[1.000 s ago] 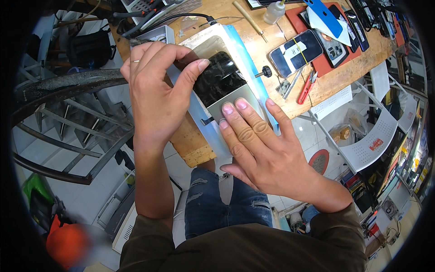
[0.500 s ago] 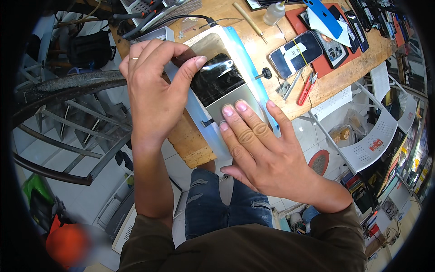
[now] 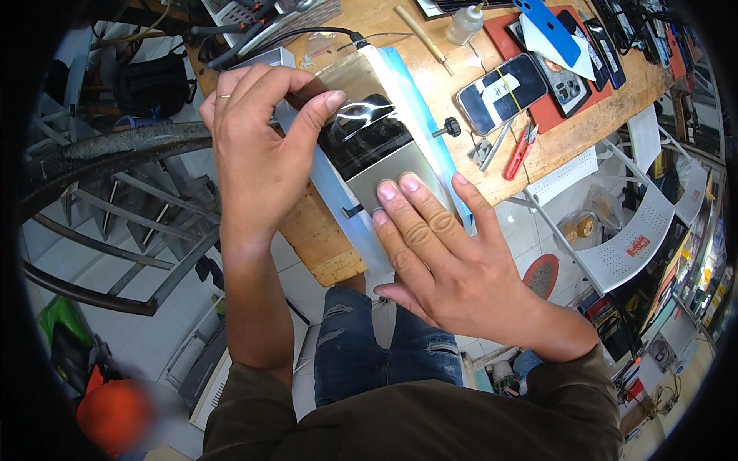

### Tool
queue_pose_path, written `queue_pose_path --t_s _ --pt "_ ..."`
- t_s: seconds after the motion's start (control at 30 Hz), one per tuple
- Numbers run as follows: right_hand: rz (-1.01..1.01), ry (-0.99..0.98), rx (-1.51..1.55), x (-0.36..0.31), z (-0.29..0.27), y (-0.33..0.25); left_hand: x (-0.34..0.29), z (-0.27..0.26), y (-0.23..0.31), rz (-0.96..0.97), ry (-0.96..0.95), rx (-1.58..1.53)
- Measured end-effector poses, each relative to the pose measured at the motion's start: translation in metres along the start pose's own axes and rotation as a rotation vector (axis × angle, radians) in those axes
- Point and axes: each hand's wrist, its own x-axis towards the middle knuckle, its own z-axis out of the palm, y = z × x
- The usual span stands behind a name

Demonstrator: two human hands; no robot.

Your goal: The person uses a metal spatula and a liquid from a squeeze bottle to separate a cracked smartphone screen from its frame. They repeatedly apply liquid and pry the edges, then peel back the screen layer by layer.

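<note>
A flat bench device with a metal top and blue-film sides lies in front of me at the table's near edge. On it is a black glossy sheet, curved and shining at its far end. Nearer me, a smooth silver-grey panel adjoins it. My left hand is closed at the sheet's far left corner, thumb and index finger pinching what looks like its dark edge; the exact grip is partly hidden. Fingers outstretched, my right hand lies flat on the silver-grey panel and holds nothing.
A black knob sticks out from the device's right side. Farther right are a phone with a yellow band, a red cutter and a blue phone back. A clear bottle and wooden-handled tool stand behind.
My left hand has shifted slightly left and toward me. The sheet's far end now bends more, and its bright reflection has changed shape. My right hand stays in place.
</note>
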Motion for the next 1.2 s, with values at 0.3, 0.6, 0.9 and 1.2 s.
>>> queue_pose_path --t_s 0.3,0.6,0.9,1.2 --pt "-0.002 0.007 -0.002 0.0 0.001 0.0 0.004 0.0 -0.004 0.012 0.014 0.008" --pt "-0.001 0.004 -0.003 0.0 0.001 -0.001 0.006 0.001 -0.009 0.007 0.02 -0.01" --pt "-0.012 0.003 -0.009 -0.001 0.0 0.0 0.01 0.001 -0.012 0.008 0.044 -0.017" --pt "-0.013 0.001 -0.015 -0.001 0.0 0.0 0.014 0.001 -0.016 0.0 0.05 -0.028"
